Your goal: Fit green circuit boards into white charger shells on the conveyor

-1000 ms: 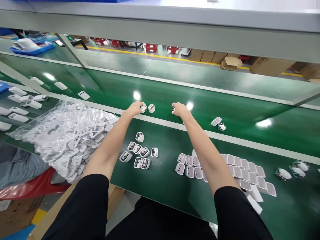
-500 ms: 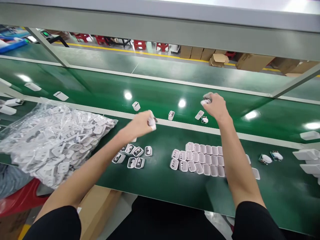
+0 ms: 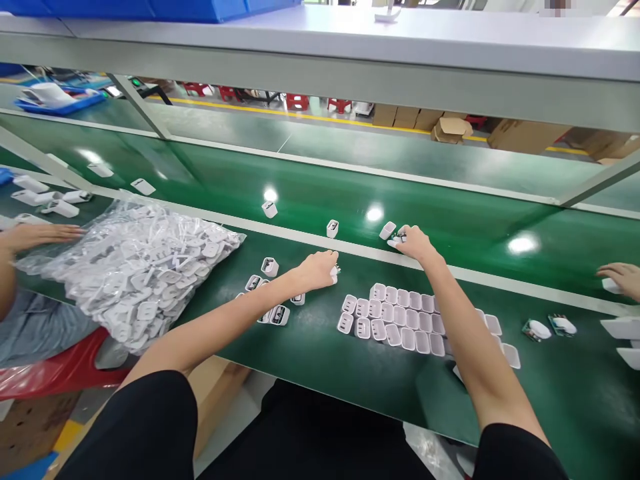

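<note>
My left hand (image 3: 317, 270) is closed on a small circuit board (image 3: 336, 271) with a white part on it, above the green table. My right hand (image 3: 414, 241) has its fingers pinched on another circuit board (image 3: 399, 237) at the green belt. Beside that board lies an empty white plastic housing (image 3: 387, 231). Rows of open white housings (image 3: 400, 316) stand between my forearms. Under my left forearm sit several housings with dark parts inside, one of them a filled housing (image 3: 270, 267) near the wrist.
A clear bag of white plastic parts (image 3: 150, 267) lies at the left. Two circuit boards (image 3: 537, 330) rest at the right. A co-worker's hand (image 3: 623, 277) holds a white piece at the right edge; another person's hand (image 3: 45, 233) is at the left. A shelf (image 3: 320, 53) spans above.
My left hand has moved right and down. My right hand has come down to the circuit board by the empty housing on the belt. Co-workers' hands have entered at both sides as the view shifted.
</note>
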